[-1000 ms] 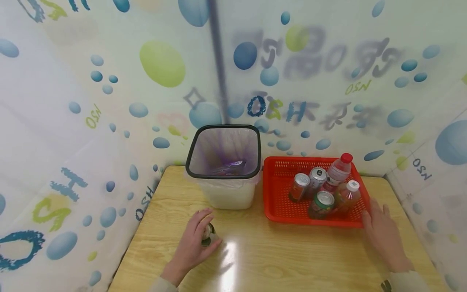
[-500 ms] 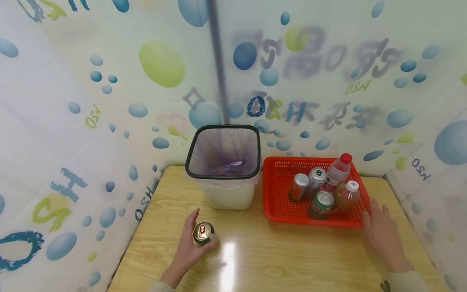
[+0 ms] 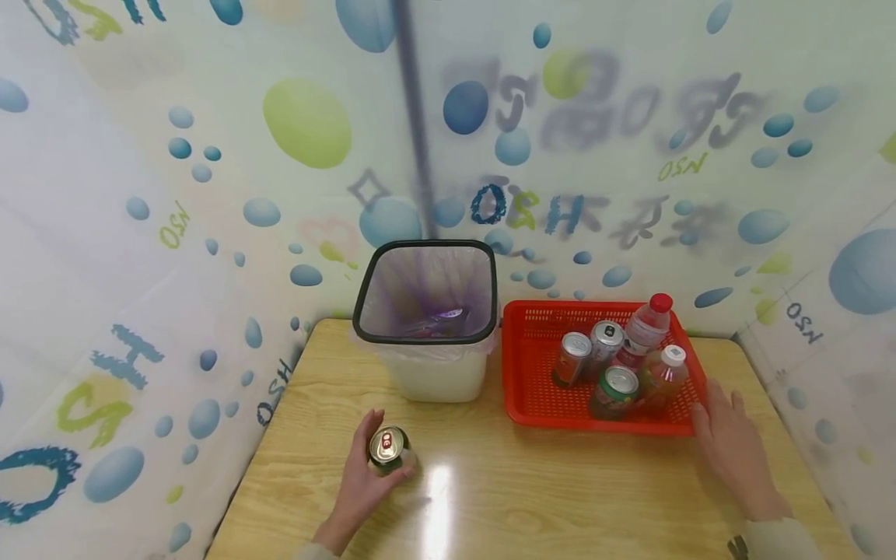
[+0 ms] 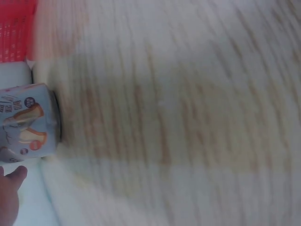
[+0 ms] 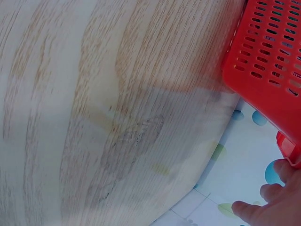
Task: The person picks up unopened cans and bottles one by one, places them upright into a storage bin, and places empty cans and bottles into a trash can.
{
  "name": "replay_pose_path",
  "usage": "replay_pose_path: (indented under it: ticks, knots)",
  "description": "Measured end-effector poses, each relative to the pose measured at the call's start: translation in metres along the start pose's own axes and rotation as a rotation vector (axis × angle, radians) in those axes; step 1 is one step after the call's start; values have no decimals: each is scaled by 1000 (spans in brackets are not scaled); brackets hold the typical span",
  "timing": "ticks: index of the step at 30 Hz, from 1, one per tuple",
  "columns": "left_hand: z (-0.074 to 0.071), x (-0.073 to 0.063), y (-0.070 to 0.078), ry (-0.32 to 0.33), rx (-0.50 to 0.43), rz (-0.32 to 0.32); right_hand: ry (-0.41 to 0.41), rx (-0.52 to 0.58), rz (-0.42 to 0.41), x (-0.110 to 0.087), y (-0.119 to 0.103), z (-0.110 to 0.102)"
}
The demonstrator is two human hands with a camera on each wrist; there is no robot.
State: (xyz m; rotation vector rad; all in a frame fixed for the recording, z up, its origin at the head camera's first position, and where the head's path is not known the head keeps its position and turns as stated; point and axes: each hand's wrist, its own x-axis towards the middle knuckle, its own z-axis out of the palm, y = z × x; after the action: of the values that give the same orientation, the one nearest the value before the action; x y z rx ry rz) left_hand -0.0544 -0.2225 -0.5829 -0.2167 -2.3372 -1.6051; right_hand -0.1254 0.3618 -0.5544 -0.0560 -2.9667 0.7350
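In the head view my left hand (image 3: 364, 474) is beside a drink can (image 3: 387, 445) standing upright on the table. Its thumb and fingers are spread around the can's sides. The can's top is gold with a red tab. The left wrist view shows the can's pale printed side (image 4: 28, 122), with a fingertip (image 4: 18, 175) close by and a small gap between them. My right hand (image 3: 735, 451) lies at the right front corner of a red basket (image 3: 514, 389), fingers extended. In the right wrist view its fingertips are near the basket's rim (image 5: 294, 153).
Behind the can stands a white bin (image 3: 437, 373) with a black rim and a clear liner, with some rubbish inside. In the basket are several cans, such as a green-rimmed can (image 3: 614, 393), a red-capped bottle (image 3: 647, 327) and a white-capped bottle (image 3: 663, 377). Patterned sheeting (image 3: 315, 124) surrounds the table.
The left hand's fingers have come off the can's top, leaving its lid exposed. Since half a second ago they have drawn slightly closer around it. The right hand has stayed by the basket.
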Motion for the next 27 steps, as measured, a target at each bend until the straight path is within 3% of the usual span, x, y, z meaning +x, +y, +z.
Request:
replay_pose_path:
  ticks: [2, 5, 12, 19, 24, 27]
  knots:
    - [0, -1, -2, 2, -25, -48, 0, 0, -3, 0, -1, -1]
    - [0, -2, -4, -3, -18, -65, -4, 1, -1, 0, -3, -2]
    - [3, 0, -1, -12, 78, -125, 9, 2, -12, -1, 0, 0]
    - [4, 0, 2, -29, 98, -203, 15, 5, -14, -1, 3, 4]
    - [6, 1, 3, -30, 138, -180, -10, 10, 4, -1, 3, 4]
    - [7, 2, 3, -45, 179, -122, -16, 10, 6, 0, 3, 3]
